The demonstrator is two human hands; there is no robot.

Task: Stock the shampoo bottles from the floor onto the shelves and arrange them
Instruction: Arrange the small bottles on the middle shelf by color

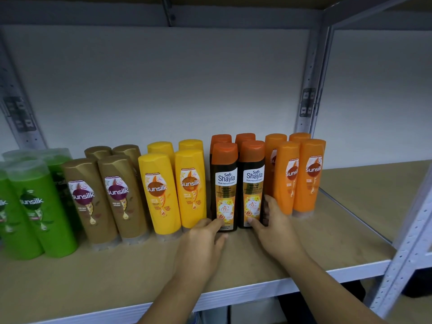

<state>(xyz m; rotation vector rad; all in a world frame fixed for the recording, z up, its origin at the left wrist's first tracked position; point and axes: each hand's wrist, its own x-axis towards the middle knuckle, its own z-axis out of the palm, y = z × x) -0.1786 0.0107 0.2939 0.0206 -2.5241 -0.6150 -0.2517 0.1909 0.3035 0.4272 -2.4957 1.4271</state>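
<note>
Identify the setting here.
Probably a shop stockroom or retail mock-up: a grey slotted-metal shelving rack with a tan board shelf, stocked with colour-grouped plastic shampoo bottles, labels facing out.

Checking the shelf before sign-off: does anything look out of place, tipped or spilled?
Nothing is tipped or spilled. Only the dark Safi Shayla bottles, touched by the left hand and gripped by the right hand, interrupt the Sunsilk row, between the yellow bottles and the orange bottles.

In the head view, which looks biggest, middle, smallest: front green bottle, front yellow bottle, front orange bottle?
front green bottle
front yellow bottle
front orange bottle
Yellow and orange look close; camera nearness may explain differences.
</note>
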